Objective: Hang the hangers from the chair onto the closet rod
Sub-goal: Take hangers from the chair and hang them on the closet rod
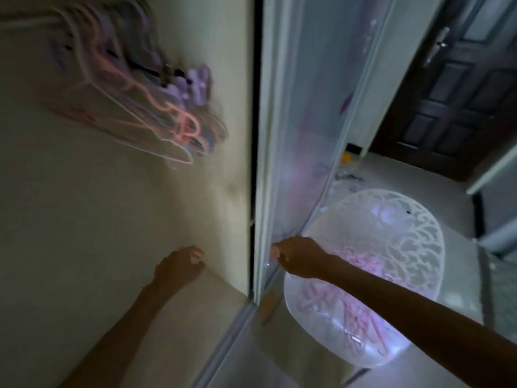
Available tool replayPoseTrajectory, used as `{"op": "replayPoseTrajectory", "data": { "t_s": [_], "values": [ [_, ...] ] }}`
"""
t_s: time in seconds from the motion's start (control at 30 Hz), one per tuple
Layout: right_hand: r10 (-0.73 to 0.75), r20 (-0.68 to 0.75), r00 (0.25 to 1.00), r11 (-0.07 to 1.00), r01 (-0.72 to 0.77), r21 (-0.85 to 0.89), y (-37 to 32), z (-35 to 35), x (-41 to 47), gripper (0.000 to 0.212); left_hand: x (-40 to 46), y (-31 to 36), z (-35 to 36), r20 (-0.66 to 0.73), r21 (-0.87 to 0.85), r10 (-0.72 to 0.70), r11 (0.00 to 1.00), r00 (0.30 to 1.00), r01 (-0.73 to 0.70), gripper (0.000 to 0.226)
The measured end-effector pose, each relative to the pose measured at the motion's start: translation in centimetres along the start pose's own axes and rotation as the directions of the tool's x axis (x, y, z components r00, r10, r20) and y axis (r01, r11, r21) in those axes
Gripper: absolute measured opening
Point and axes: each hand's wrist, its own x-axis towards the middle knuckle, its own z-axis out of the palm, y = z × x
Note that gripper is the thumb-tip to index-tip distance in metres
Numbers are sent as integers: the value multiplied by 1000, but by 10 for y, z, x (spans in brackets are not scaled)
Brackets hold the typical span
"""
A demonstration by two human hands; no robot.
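Several pink, white and purple hangers [145, 107] hang in a blurred bunch from the closet rod [25, 23] at the upper left. More pink hangers [355, 312] lie on the seat of a white plastic chair [419, 236] with a cut-out back, at the lower right. My left hand [179, 267] is low inside the closet with its fingers loosely curled and nothing in it. My right hand [299, 257] is curled into a fist at the edge of the closet door [282, 163], above the chair seat. No hanger shows in it.
The pale sliding closet door stands between the closet interior and the chair. A dark panelled door [458, 79] is at the far right. Small items [347, 177] are scattered on the light floor behind the chair. The room is dim.
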Motion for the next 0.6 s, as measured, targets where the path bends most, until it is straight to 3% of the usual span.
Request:
{"op": "replayPoseTrajectory", "data": {
  "t_s": [0.17,0.3,0.5,0.6],
  "values": [
    [300,172,938,951,-309,26,125,45,-80,27,15,75,120,271,-107,40,994,962,-11,21],
    [452,250,856,872,-484,78,204,74,-119,25,26,130,200,394,-168,52,986,918,16,30],
    [577,330,747,751,-644,146,275,112,-145,25,42,175,278,537,-169,25,983,843,78,25],
    [615,358,703,696,-697,173,304,130,-141,26,63,194,306,606,-160,-51,970,794,184,30]
  ]
}}
